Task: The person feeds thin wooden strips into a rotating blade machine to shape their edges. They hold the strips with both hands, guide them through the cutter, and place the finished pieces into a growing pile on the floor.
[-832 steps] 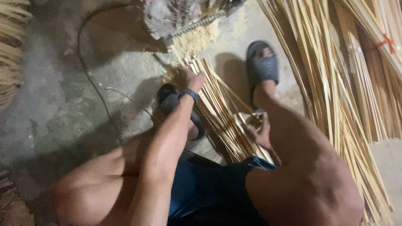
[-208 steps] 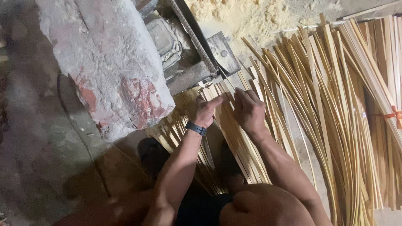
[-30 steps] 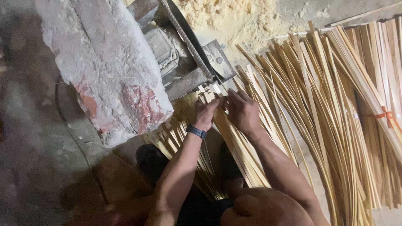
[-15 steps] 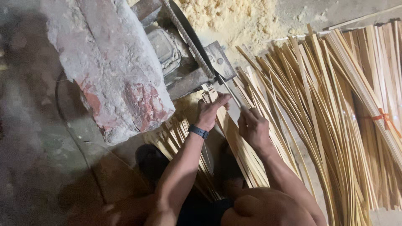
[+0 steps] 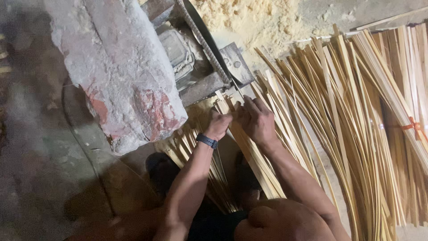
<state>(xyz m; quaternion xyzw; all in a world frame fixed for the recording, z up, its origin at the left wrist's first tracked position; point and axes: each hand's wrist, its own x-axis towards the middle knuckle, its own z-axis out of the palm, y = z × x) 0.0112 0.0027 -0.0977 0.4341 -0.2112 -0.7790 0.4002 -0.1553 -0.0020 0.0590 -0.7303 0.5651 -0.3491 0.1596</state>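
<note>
Head view shows a bundle of thin bamboo strips [image 5: 249,147] at the middle of the frame, its upper end lying against the metal machine [image 5: 209,67] in the upper middle, with the left hand [image 5: 219,125] and the right hand [image 5: 256,120] side by side, each grip closed on the strips. Pale sawdust [image 5: 249,20] lies at the top, a rough stone block [image 5: 120,76] fills the upper left, and loose strips [image 5: 356,134] fan across the floor at the right.

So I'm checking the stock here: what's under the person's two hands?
A bundle of pale bamboo strips lies under the left hand and right hand, its ends pointing at the metal machine. More strips lie below. The hands hide their grip and the floor beneath.
</note>
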